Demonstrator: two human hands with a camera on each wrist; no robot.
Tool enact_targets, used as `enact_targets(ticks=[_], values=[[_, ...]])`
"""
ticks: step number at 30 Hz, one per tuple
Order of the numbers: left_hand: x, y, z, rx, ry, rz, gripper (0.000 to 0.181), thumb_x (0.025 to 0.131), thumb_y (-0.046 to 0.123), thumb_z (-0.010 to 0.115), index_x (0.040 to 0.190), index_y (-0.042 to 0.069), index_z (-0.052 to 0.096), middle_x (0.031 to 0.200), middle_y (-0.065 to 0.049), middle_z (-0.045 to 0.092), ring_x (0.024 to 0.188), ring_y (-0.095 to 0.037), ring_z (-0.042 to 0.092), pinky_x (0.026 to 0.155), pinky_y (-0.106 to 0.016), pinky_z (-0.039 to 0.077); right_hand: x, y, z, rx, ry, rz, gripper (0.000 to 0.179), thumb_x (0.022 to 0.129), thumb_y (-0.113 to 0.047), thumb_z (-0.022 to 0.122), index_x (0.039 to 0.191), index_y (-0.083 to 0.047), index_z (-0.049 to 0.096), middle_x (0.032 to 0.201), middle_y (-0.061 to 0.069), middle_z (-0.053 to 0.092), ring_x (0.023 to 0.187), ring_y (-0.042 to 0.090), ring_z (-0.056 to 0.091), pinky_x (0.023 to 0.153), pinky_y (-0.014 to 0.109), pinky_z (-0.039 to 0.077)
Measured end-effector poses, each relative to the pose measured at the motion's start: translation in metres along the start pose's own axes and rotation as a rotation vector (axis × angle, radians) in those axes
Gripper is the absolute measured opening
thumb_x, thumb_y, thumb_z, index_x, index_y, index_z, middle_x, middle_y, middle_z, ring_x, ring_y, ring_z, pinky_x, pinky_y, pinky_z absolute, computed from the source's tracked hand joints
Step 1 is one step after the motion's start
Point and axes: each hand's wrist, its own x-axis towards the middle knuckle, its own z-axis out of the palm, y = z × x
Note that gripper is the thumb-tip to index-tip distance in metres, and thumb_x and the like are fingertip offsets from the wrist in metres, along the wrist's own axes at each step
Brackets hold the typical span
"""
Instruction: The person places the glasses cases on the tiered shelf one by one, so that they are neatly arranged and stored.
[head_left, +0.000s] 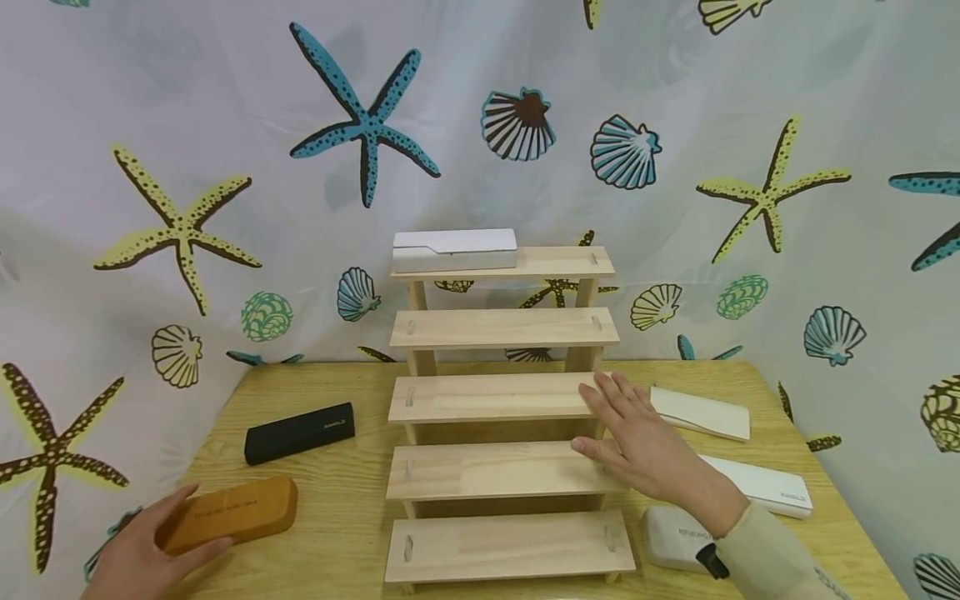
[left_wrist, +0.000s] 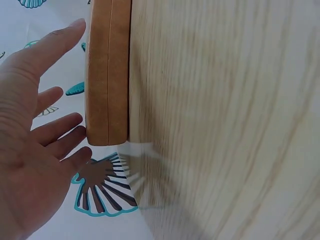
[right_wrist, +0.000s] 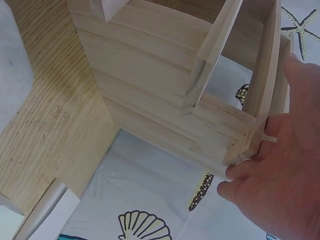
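Observation:
In the head view my left hand [head_left: 146,550] is at the left end of an orange-brown glasses case [head_left: 240,512] lying on the table. Its thumb and fingers are spread around that end; the left wrist view shows them loosely extended beside the case [left_wrist: 107,75]. My right hand [head_left: 645,433] reaches over the right side of a stepped wooden display stand [head_left: 498,471], with its fingers extended at the middle steps. In the right wrist view, the right hand [right_wrist: 280,175] is at the edge of the stand; firm contact is hard to judge. A white glasses case [head_left: 455,250] lies on the top step.
A black glasses case [head_left: 300,433] lies left of the stand. On the right are a cream case [head_left: 701,412], a white case [head_left: 761,485] and a rounded off-white case [head_left: 671,537], partly behind my right forearm. A patterned curtain [head_left: 480,192] encloses the wooden table [head_left: 330,517].

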Motion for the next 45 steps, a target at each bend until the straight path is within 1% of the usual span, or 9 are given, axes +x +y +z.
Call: enact_targets(ticks=[4, 10, 16, 22, 33, 35, 37, 42, 45], values=[[0.005, -0.008, -0.001, 0.03, -0.031, -0.018, 0.123, 0.085, 0.075, 0.072, 0.161, -0.009, 0.026, 0.155, -0.05, 0.028, 0.133, -0.071, 0.037, 0.1, -0.077, 0.044, 0.0, 0.0, 0.001, 0.001, 0.004, 0.0, 0.079, 0.107, -0.051, 0.056, 0.166, -0.007, 0.03, 0.174, 0.023, 0.02, 0.162, 0.047, 0.014, 0.128, 0.067, 0.018], [0.01, -0.018, 0.001, 0.044, -0.044, -0.016, 0.125, 0.082, 0.075, 0.076, 0.161, -0.01, 0.027, 0.154, -0.049, 0.032, 0.131, -0.068, 0.044, 0.098, -0.071, 0.049, 0.0, 0.001, 0.002, 0.009, 0.001, 0.002, 0.079, 0.107, -0.052, 0.056, 0.167, -0.007, 0.029, 0.175, 0.022, 0.018, 0.162, 0.047, 0.013, 0.129, 0.066, 0.017], [0.012, -0.025, 0.001, 0.06, -0.033, 0.043, 0.123, 0.083, 0.072, 0.076, 0.16, -0.011, 0.028, 0.152, -0.048, 0.037, 0.129, -0.068, 0.047, 0.094, -0.07, 0.051, 0.0, 0.002, 0.003, 0.012, 0.002, 0.0, 0.079, 0.107, -0.052, 0.055, 0.167, -0.008, 0.028, 0.175, 0.021, 0.017, 0.162, 0.046, 0.013, 0.129, 0.065, 0.017], [0.014, -0.033, 0.003, 0.118, -0.008, 0.1, 0.12, 0.082, 0.066, 0.081, 0.155, -0.015, 0.033, 0.141, -0.048, 0.049, 0.118, -0.062, 0.058, 0.088, -0.064, 0.056, -0.001, 0.001, 0.003, 0.018, 0.0, 0.003, 0.079, 0.107, -0.051, 0.055, 0.167, -0.007, 0.028, 0.175, 0.021, 0.017, 0.162, 0.046, 0.012, 0.129, 0.066, 0.017], [0.013, -0.04, 0.004, 0.141, -0.025, 0.067, 0.115, 0.084, 0.064, 0.08, 0.152, -0.018, 0.036, 0.136, -0.05, 0.05, 0.113, -0.063, 0.058, 0.085, -0.064, 0.056, -0.004, -0.005, 0.005, 0.002, 0.009, 0.007, 0.078, 0.107, -0.051, 0.055, 0.166, -0.006, 0.03, 0.174, 0.023, 0.019, 0.162, 0.047, 0.014, 0.128, 0.066, 0.019], [0.013, -0.04, 0.004, 0.144, -0.023, 0.066, 0.113, 0.085, 0.064, 0.08, 0.151, -0.018, 0.039, 0.133, -0.049, 0.053, 0.11, -0.06, 0.06, 0.083, -0.062, 0.057, -0.005, -0.006, 0.006, 0.006, 0.009, 0.013, 0.078, 0.107, -0.051, 0.055, 0.166, -0.006, 0.03, 0.175, 0.023, 0.019, 0.162, 0.047, 0.013, 0.128, 0.066, 0.018], [0.014, -0.04, 0.003, 0.144, -0.017, 0.076, 0.109, 0.084, 0.063, 0.081, 0.148, -0.016, 0.044, 0.128, -0.044, 0.06, 0.103, -0.051, 0.066, 0.079, -0.056, 0.058, -0.006, -0.008, 0.006, 0.008, 0.009, 0.018, 0.078, 0.107, -0.051, 0.055, 0.166, -0.006, 0.03, 0.175, 0.022, 0.019, 0.162, 0.047, 0.013, 0.128, 0.066, 0.018], [0.018, -0.041, 0.002, 0.089, -0.035, 0.084, 0.099, 0.084, 0.062, 0.082, 0.142, -0.012, 0.052, 0.113, -0.022, 0.072, 0.091, -0.024, 0.068, 0.071, -0.038, 0.053, -0.009, -0.012, 0.006, 0.009, 0.012, 0.022, 0.078, 0.107, -0.051, 0.055, 0.166, -0.007, 0.03, 0.174, 0.023, 0.019, 0.162, 0.048, 0.013, 0.128, 0.067, 0.019], [0.019, -0.043, 0.002, 0.056, -0.045, 0.063, 0.101, 0.083, 0.064, 0.082, 0.144, -0.01, 0.051, 0.114, -0.02, 0.073, 0.09, -0.019, 0.066, 0.071, -0.035, 0.052, -0.01, -0.015, 0.006, 0.01, 0.016, 0.022, 0.077, 0.108, -0.05, 0.055, 0.166, -0.006, 0.03, 0.174, 0.023, 0.02, 0.162, 0.048, 0.014, 0.127, 0.067, 0.019]])
